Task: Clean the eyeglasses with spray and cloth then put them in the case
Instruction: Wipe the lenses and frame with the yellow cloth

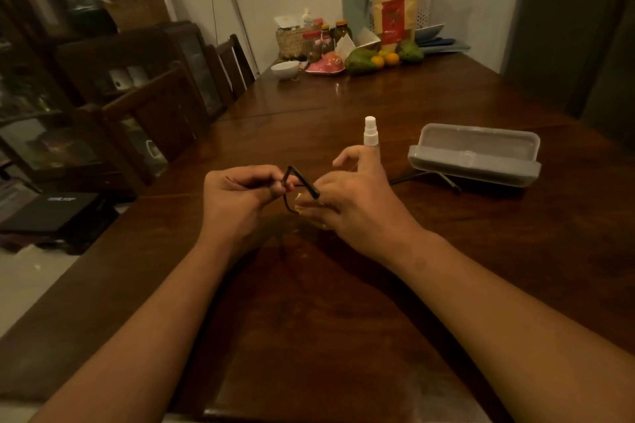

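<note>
While the left hand [240,196] curls its fingers round one end of the dark-framed eyeglasses [305,185], holding them just above the wooden table [343,302], the wiping step looks to be in hand; the frame spans the small gap between the two hands, one folded arm jutting upward; a scrap of yellow cloth [302,208] shows at the lens, pinched there by the lower fingers of the right hand [354,206], whose forefinger lifts free in a loose curl; how much of the lens the cloth covers I cannot tell, since the hand hides it; beyond the right hand stands the white spray bottle [370,132], upright, cap on, untouched; further right lies the grey case [474,154], lid thrown open, well apart from the glasses; thin dark rods poke out beneath its near edge, and I cannot say what they are.

My judgement: spraying is likely done, wiping is midway; next the cloth must rub both lenses gently; then the arms fold flat and the glasses travel right into the case.
</note>
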